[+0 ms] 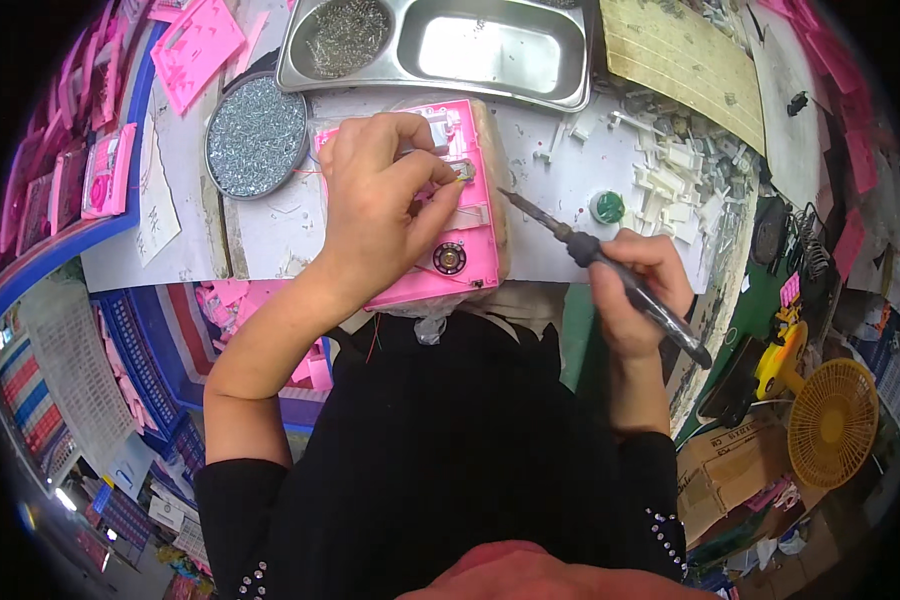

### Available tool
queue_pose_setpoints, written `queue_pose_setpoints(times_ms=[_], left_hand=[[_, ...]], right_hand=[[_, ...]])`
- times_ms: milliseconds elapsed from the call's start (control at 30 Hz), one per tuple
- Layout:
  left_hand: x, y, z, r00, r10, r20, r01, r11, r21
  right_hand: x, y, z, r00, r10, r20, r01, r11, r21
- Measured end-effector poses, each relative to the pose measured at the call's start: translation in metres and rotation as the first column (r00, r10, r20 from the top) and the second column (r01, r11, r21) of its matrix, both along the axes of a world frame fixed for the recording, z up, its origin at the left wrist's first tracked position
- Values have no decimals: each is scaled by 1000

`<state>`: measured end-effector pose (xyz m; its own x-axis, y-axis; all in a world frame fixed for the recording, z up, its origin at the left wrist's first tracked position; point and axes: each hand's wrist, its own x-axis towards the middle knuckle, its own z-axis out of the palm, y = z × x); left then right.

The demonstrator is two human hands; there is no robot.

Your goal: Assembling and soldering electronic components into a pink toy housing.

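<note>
A pink plastic toy casing (478, 245) lies in front of me, with a round black speaker (449, 259), thin wires and small white and grey parts inside. My left hand (380, 195) rests over its left side, thumb and forefinger pinched beside a small silvery part (462, 171). What sits between those fingertips is too small to make out. In my right hand (642, 290) is a soldering iron (635, 287) with a dark handle. Its tip points up and left, just off the casing's right edge.
Left of the casing stands a round dish of small screws (257, 135). A steel tray (440, 85) with springs sits behind. To the right are a small green-topped pot (607, 207) and scattered white plastic parts (675, 185). A yellow fan (832, 425) stands at lower right.
</note>
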<state>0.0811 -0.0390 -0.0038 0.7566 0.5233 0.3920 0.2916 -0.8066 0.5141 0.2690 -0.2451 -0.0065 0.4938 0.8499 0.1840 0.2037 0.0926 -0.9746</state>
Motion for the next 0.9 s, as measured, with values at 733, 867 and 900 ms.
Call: queue_pose_setpoints(times_ms=[733, 867, 900], left_hand=[[-1, 1, -4, 1000, 22, -15, -22, 999, 24], [-1, 1, -7, 1000, 20, 10, -20, 1000, 16], [-1, 1, -7, 1000, 20, 10, -21, 1000, 17]], right_hand=[[-3, 32, 5, 990, 75, 120, -75, 997, -4], [-3, 34, 7, 983, 79, 163, -77, 997, -22], [-3, 34, 8, 982, 82, 171, -78, 996, -31]])
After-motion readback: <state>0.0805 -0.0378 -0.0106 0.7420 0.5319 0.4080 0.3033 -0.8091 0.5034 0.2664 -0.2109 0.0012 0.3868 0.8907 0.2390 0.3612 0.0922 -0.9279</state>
